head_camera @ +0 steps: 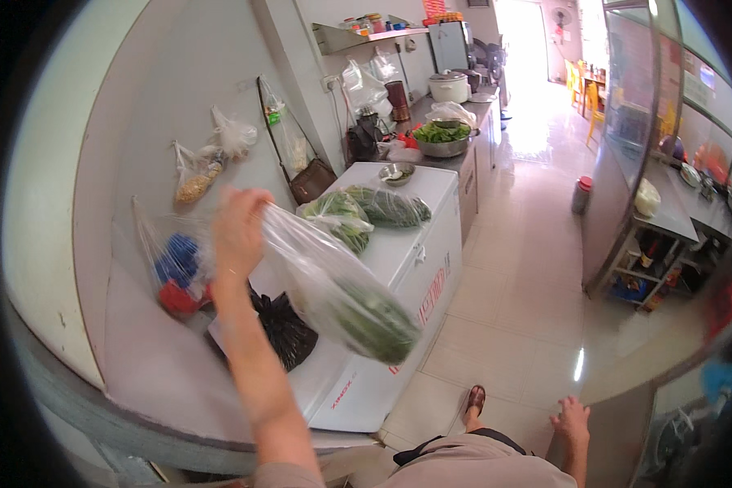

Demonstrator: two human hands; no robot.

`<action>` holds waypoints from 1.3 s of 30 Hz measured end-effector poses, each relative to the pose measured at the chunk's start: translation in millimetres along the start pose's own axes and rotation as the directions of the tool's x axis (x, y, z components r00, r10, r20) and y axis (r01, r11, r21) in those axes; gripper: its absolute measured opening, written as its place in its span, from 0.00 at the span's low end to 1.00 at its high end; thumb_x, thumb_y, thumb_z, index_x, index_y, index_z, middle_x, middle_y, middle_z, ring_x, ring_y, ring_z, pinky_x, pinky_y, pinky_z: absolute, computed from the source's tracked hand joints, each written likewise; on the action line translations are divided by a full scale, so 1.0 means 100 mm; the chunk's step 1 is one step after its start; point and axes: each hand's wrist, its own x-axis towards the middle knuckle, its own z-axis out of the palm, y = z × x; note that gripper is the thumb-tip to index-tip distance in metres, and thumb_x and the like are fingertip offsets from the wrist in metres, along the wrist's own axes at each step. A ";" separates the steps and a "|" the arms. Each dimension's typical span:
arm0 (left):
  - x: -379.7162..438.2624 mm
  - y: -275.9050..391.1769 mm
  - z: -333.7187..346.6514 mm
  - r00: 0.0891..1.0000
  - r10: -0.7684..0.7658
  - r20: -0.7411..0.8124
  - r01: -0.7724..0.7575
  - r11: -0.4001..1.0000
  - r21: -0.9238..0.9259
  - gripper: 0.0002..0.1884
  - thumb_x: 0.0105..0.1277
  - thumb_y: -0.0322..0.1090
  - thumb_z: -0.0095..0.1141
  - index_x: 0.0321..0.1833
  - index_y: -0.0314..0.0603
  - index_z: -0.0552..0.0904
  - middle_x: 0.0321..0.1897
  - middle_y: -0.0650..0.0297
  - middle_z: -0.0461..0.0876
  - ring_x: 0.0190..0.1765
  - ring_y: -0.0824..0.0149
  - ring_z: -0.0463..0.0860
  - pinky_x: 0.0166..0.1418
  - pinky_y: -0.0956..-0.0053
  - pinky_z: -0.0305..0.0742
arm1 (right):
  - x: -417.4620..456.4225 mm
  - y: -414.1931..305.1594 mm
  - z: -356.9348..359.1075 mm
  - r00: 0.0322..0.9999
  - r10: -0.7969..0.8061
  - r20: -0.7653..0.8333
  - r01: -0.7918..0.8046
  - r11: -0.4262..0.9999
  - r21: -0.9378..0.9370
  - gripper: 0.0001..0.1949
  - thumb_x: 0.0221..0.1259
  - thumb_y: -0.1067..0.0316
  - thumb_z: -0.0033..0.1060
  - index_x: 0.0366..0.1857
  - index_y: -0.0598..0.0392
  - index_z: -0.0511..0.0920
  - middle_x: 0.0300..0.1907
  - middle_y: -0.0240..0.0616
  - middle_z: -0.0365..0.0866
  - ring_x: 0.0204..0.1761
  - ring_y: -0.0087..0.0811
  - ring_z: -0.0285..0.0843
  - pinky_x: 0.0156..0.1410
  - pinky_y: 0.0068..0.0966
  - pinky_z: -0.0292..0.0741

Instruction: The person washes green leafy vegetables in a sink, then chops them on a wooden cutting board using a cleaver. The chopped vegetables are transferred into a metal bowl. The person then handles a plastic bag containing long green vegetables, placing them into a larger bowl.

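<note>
My left hand (242,229) is raised over the white chest freezer (396,256), closed on the gathered top of a clear plastic bag (360,311). Long green vegetables show through the bag, which hangs slantwise towards the freezer's front edge. Behind it, two more clear bags of green vegetables (338,219) (390,206) lie on the lid, near a small metal bowl (396,174). A knotted black plastic bag (285,332) sits on the lid's near part. Low at the right, my right hand (571,418) hangs above the tiled floor, fingers apart, holding nothing.
Filled bags (198,180) and a brown shoulder bag (310,181) hang on the left wall. Beyond the freezer, a counter holds a metal basin of leafy greens (442,139) and a rice cooker (448,87). A red-lidded container (581,195) stands on the floor beside a glass partition (625,97).
</note>
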 end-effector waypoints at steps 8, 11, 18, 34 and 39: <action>0.48 -1.19 -0.47 0.991 -0.084 -0.109 0.126 0.870 0.476 0.05 0.65 0.25 0.51 0.41 0.39 0.79 0.35 0.56 0.79 0.42 0.54 0.76 0.48 0.67 0.71 | 2.27 -0.66 -0.82 0.956 -0.283 0.078 0.292 0.942 -0.166 0.24 0.51 0.52 0.68 0.52 0.48 0.78 0.53 0.39 0.80 0.58 0.40 0.75 0.63 0.46 0.64; 0.29 -1.45 -0.13 0.952 -0.118 -0.284 0.249 0.838 0.486 0.05 0.67 0.26 0.50 0.42 0.40 0.79 0.35 0.56 0.78 0.42 0.55 0.76 0.47 0.67 0.71 | 2.92 -1.37 -1.24 0.879 -0.437 0.193 0.470 0.861 -0.193 0.22 0.55 0.53 0.65 0.54 0.46 0.77 0.53 0.40 0.79 0.61 0.42 0.72 0.70 0.54 0.58; -0.43 -1.92 1.13 0.912 -0.381 -0.154 0.408 0.800 0.440 0.06 0.68 0.27 0.49 0.43 0.40 0.80 0.35 0.54 0.78 0.40 0.54 0.79 0.45 0.66 0.72 | 4.08 -3.23 -1.69 0.497 -0.836 0.232 0.808 0.544 0.226 0.23 0.61 0.58 0.61 0.58 0.54 0.73 0.54 0.45 0.79 0.54 0.42 0.78 0.61 0.39 0.71; -0.28 -1.96 2.07 0.461 -0.867 0.189 0.798 0.498 0.340 0.07 0.63 0.23 0.50 0.43 0.35 0.78 0.39 0.58 0.80 0.38 0.64 0.79 0.44 0.72 0.71 | 6.47 -4.19 -1.29 0.690 -0.587 0.425 -0.157 0.451 0.878 0.28 0.66 0.66 0.56 0.67 0.57 0.59 0.55 0.49 0.75 0.47 0.40 0.81 0.50 0.37 0.81; -0.34 -1.48 2.24 0.680 -0.733 0.004 0.412 0.386 0.825 0.17 0.61 0.22 0.49 0.54 0.38 0.78 0.56 0.51 0.76 0.51 0.54 0.79 0.56 0.67 0.72 | 7.16 -4.95 -1.16 0.644 -0.567 0.513 -0.384 0.340 0.858 0.31 0.67 0.65 0.53 0.70 0.54 0.50 0.54 0.51 0.73 0.46 0.46 0.81 0.48 0.42 0.83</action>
